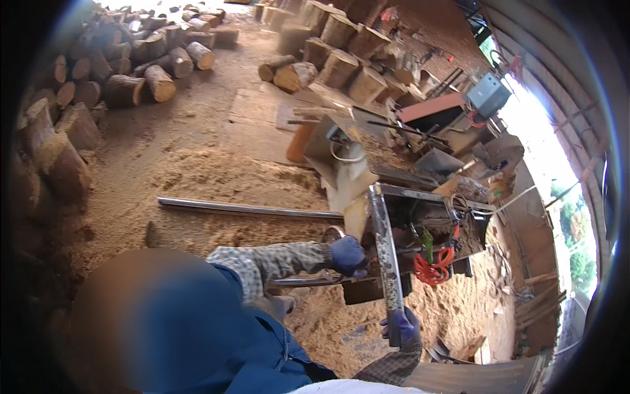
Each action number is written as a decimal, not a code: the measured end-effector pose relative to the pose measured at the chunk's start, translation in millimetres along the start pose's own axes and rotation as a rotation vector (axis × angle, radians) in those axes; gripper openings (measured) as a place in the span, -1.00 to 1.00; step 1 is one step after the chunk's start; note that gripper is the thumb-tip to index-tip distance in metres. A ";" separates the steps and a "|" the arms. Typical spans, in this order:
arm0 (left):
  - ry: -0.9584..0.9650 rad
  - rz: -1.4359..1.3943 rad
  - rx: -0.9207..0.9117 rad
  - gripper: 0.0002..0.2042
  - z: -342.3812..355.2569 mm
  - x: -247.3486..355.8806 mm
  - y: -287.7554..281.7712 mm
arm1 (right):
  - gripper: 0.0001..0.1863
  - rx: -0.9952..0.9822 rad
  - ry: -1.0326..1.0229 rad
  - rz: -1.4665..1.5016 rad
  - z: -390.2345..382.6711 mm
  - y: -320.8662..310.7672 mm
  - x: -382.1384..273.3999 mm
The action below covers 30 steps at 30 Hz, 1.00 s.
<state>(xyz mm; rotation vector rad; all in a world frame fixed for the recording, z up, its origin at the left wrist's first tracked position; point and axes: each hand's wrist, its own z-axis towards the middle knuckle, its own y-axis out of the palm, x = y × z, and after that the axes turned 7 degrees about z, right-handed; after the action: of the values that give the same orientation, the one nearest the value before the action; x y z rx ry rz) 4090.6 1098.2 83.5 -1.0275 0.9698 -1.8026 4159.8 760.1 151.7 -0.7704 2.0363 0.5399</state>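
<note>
My left hand (348, 255), in a blue glove, is closed beside a thin curved rim (333, 232) that looks like part of a wheel. What its fingers hold is hidden. My right hand (405, 325), in a purple glove, wraps round the near end of a worn, paint-chipped metal bar (386, 259). This bar belongs to the frame of a machine (413, 190) standing over sawdust. A coil of orange hose (434, 266) hangs to the bar's right, below a green-handled part (427, 245). Both my sleeves are checked.
A shiny metal rail (249, 209) runs leftward from the machine above heaped sawdust (216, 174). Cut logs (161, 82) are piled at far left, with more logs (338, 65) at the back. A grey box (487, 95) stands at far right. Blue cloth (216, 335) and a blurred patch fill the lower left.
</note>
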 end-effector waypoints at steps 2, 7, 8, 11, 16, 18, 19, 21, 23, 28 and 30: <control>-0.027 0.019 0.011 -0.65 -9.9 6.3 -9.4 | -0.50 0.047 -0.030 -0.070 -15.3 25.5 -6.4; -0.056 0.011 0.095 -0.65 -43.1 0.5 -21.0 | -0.51 0.051 -0.015 -0.091 -33.8 63.8 -5.8; -0.057 0.021 0.101 -0.66 -53.9 -8.2 -19.2 | -0.50 0.060 -0.020 -0.097 -33.2 75.7 0.3; -0.133 -0.054 0.147 -0.68 -81.9 -25.6 -36.5 | -0.50 0.064 -0.024 -0.069 -33.0 109.2 7.2; -0.342 -0.271 0.168 -0.63 -118.9 -101.2 -45.7 | -0.55 0.176 -0.084 -0.194 -13.7 174.3 11.0; -0.419 -0.357 0.188 -0.62 -111.1 -121.5 -40.7 | -0.55 0.309 -0.266 -0.432 -13.8 169.5 17.4; -0.459 -0.385 0.192 -0.62 -121.1 -134.0 -47.0 | -0.55 0.369 -0.359 -0.544 -4.4 175.9 30.1; -0.617 -0.280 0.126 -0.62 -155.8 -179.3 -58.4 | -0.48 0.693 -0.531 -1.098 1.7 236.0 24.2; -0.512 -0.110 0.194 -0.68 -160.4 -175.8 -84.8 | -0.43 0.897 -0.402 -1.176 0.6 282.1 18.5; 0.143 -0.201 0.000 -0.72 -191.8 -117.6 -130.8 | -0.58 1.134 -0.441 -1.283 22.6 347.6 10.7; 0.228 -0.109 -0.093 -0.67 -202.8 -130.4 -106.6 | -0.61 1.100 -0.432 -1.221 27.6 363.5 5.6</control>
<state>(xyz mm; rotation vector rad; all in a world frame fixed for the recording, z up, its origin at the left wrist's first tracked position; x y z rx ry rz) 3920.2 1298.7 68.8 -0.9614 1.1640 -2.0134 3920.9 1035.3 163.6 -0.8722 0.8778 -0.9532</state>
